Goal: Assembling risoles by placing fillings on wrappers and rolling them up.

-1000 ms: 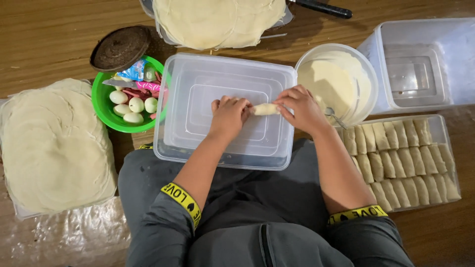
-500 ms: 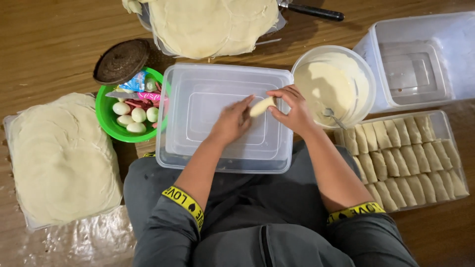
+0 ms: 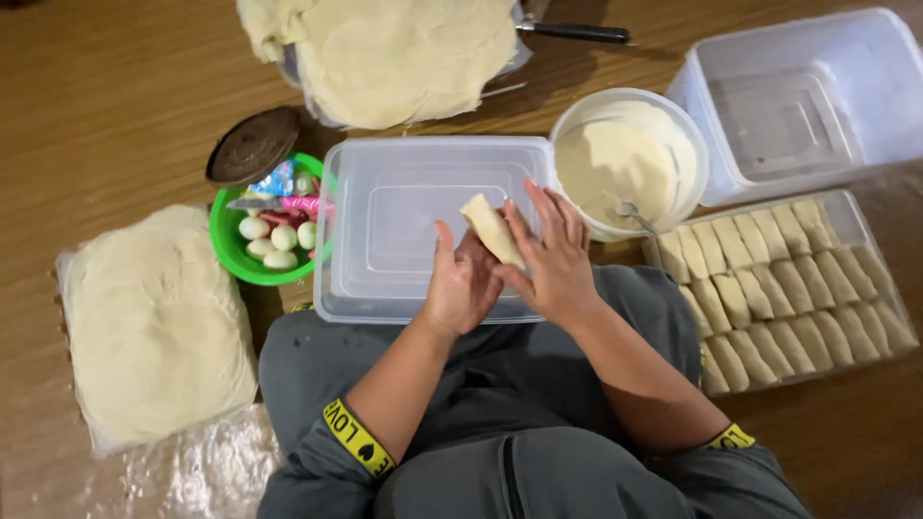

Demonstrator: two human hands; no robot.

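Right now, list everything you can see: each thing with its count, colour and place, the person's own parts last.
rolled wrap: one, pale, between both hands
upturned box: one, clear, on the lap
bowl of batter: one, white, spoon inside, right of the box
tray of rolls: one, clear, many pale rolls, right
empty tub: one, clear, top right
wrapper stacks: two, cream, left and top centre
green bowl: one, holding white eggs, left of the box
dark lid: one, above it
left hand: under the roll
right hand: on the roll
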